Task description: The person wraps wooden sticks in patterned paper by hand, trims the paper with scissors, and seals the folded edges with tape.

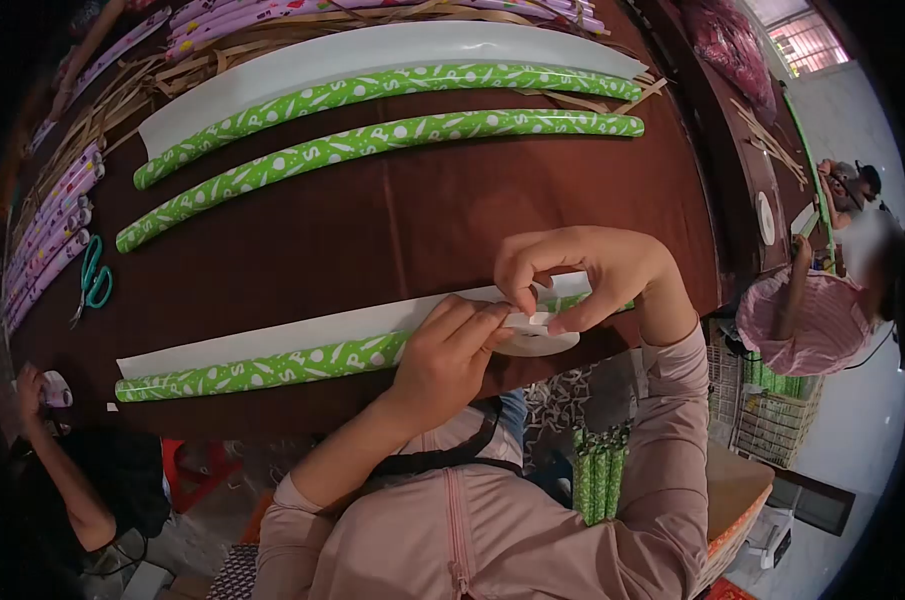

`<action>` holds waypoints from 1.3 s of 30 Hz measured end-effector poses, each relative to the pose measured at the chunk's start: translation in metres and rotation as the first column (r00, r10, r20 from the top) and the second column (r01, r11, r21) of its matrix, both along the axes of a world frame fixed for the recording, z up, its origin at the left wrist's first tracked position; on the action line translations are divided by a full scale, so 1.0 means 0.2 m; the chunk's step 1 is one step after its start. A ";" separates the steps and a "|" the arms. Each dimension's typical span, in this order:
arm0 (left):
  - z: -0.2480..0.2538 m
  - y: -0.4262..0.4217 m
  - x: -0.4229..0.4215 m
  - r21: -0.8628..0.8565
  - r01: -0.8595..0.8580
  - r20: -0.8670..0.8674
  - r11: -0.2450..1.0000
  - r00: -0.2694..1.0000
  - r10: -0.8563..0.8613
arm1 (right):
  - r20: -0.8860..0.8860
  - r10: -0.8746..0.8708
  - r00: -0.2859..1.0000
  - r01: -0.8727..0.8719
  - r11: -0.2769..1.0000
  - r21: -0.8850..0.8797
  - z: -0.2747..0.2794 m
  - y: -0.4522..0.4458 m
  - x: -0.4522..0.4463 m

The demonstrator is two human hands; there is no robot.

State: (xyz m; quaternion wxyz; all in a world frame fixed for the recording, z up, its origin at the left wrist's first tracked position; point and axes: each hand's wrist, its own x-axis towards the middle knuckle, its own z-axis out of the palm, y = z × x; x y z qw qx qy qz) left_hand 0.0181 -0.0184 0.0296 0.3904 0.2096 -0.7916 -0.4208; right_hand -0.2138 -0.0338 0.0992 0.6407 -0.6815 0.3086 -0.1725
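My left hand (450, 352) is closed, its thumb and fingers pinched at the left edge of a roll of tape (542, 343). Over that roll, my right hand (592, 275) is curled, with thumb and fingertips at a small whitish strip of tape (538, 319). Both hands are above a green patterned roll of wrapping paper (272, 368), which lies along the near table edge with a white flap unrolled behind it. My hands and the tape cover its right part.
Farther back on the brown table (302, 270) lie a closed green roll (372, 152) and a partly unrolled one (372, 90). Teal scissors (94, 275) and purple rolls (57, 230) are at left. Another person's hand (34, 388) is at lower left; a person in pink (807, 320) sits right.
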 end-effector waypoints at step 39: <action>0.02 0.00 -0.06 -0.053 0.030 0.185 0.998 0.983 -0.020 | -0.264 -0.632 0.729 0.407 0.709 -0.575 -0.03 0.55 0.03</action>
